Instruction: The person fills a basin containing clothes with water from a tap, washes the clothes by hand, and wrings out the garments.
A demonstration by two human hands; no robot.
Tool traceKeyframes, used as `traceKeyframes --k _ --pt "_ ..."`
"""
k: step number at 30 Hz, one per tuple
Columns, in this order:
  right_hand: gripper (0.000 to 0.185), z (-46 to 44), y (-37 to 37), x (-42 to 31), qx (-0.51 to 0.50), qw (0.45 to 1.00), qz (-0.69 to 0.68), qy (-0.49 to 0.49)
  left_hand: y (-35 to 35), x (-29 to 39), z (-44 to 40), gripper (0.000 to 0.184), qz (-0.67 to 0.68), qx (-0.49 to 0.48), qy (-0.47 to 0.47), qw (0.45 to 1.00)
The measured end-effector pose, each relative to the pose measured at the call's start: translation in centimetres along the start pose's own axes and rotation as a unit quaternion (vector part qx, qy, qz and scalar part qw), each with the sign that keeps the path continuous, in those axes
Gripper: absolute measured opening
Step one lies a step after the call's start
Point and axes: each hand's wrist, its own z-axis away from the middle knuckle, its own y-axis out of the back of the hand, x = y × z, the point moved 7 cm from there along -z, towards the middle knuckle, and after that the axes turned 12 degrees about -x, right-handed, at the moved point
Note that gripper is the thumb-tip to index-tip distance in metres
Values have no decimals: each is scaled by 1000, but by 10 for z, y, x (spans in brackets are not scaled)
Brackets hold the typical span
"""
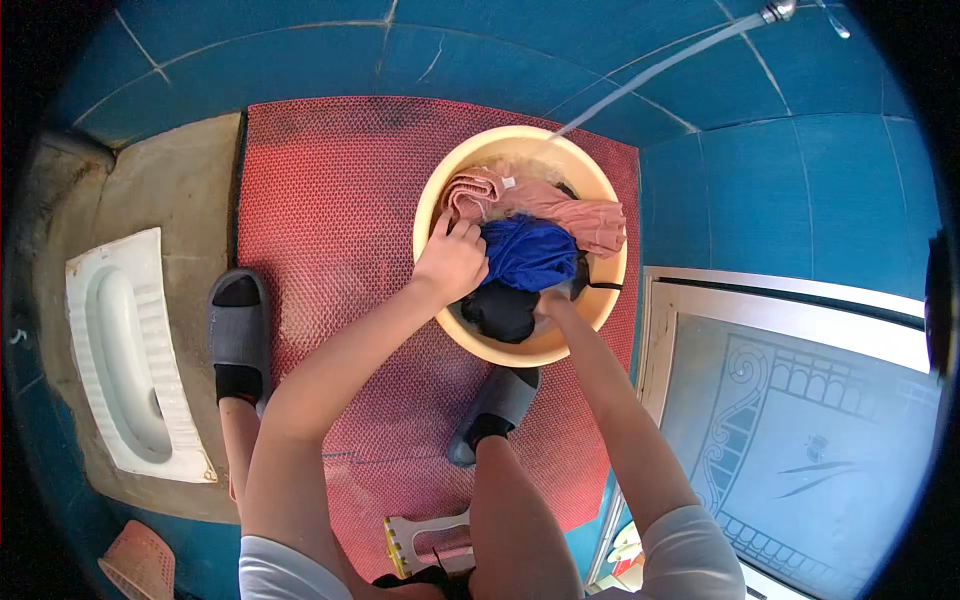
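Blue tiled wall (pixel 810 190) all around, and you're working over the red mat (pixel 340 200), where the cream basin (pixel 490 352) sits just ahead of your slippered feet. Your right slipper (pixel 500 400) is right up by the basin, so a shift of that foot on wet matting could nudge it and slop water out. Inside, the pink cloth (pixel 575 215) sprawls across the far side, its end up at the rim; tug that end outward and it could drip over the edge. The blue cloth (pixel 530 253) is bunched in the middle, the black cloth (pixel 500 312) nearest you. Hands apart: your left hand (pixel 450 262) has its fingers bent at the pink cloth's rolled edge, grip or mere touch, I can't tell; your right hand (pixel 550 303) dips beside the black cloth, fingers hidden. Water (pixel 650 75) is streaming in at the far rim: unwatched, it could overfill. And that thin black strap (pixel 606 286) at the right rim could snag if the pile gets lifted.
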Motion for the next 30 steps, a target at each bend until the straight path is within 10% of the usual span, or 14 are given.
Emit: traceKeyframes --k 30 --pt "55 -57 -51 41 50 999 -10 11 -8 0 -4 25 15 -34 4 999"
